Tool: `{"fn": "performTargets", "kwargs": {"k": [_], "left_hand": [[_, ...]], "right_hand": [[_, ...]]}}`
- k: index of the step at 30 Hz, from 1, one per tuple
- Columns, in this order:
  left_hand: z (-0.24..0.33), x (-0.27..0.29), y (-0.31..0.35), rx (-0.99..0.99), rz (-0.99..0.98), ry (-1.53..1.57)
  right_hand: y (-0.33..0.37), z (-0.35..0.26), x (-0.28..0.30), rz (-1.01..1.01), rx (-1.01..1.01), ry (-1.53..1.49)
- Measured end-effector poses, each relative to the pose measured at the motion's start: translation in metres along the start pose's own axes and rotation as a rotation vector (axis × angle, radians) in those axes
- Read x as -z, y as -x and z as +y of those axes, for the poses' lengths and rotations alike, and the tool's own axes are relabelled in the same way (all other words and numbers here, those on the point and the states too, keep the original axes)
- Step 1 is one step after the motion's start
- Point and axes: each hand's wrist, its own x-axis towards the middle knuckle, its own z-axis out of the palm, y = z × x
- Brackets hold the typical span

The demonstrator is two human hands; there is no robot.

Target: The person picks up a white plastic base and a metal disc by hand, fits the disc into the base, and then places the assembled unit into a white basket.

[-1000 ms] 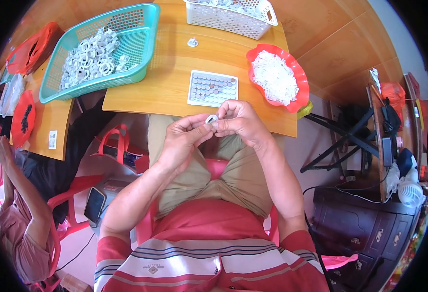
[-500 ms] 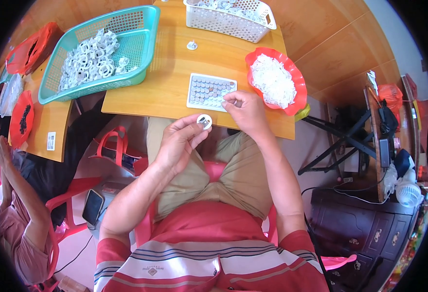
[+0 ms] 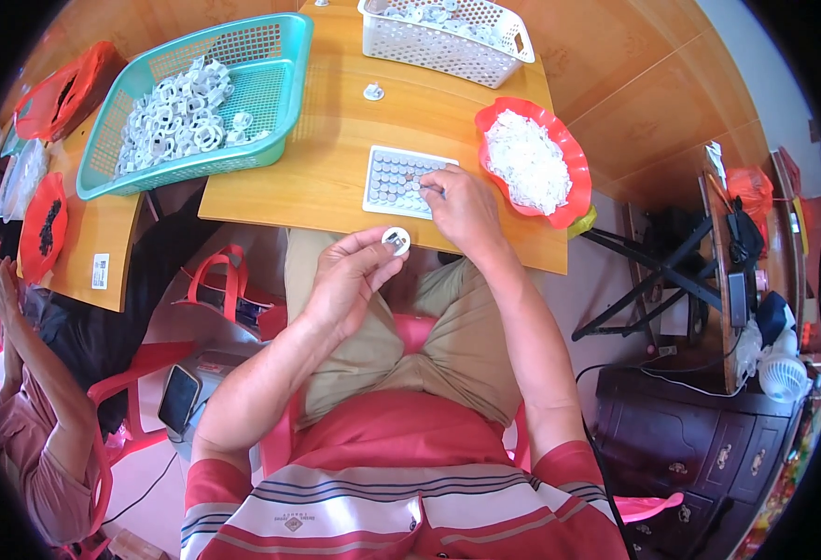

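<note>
"Where does this view look from?"
"The wearer's head, steeply down, with the striped shirt [image 3: 410, 504] nearest."
"How near is it?"
"Fairly near: left hand [image 3: 347, 275] and right hand [image 3: 465, 210] show mid-view, by the near edge of the table [image 3: 322, 140]."
"And its breadth?"
"Fisheye-wide, edges bent: far to the white basket [image 3: 434, 49], left to a co-worker [image 3: 45, 457], right to the drawer cabinet [image 3: 676, 429]."

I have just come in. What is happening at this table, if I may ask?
A person sits at a wooden table. The left hand holds a small round white part near the table's front edge. The right hand is over a white tray of small round pieces; whether its fingers grip one is unclear. Farther back stand a green basket and a white basket, both holding parts.
</note>
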Motion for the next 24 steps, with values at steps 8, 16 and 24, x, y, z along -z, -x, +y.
{"fn": "performTargets", "kwargs": {"k": [8,16,24], "left_hand": [[-0.002,0.000,0.000,-0.003,-0.017,-0.003],[0.000,0.003,-0.002,-0.014,0.006,-0.005],[-0.003,0.002,-0.002,-0.017,-0.010,-0.004]], "right_hand": [[0.002,0.006,-0.003,0.049,0.088,0.105],[0.019,-0.006,0.006,0.169,0.175,-0.053],[0.040,-0.005,0.006,-0.045,-0.111,-0.720]]}}
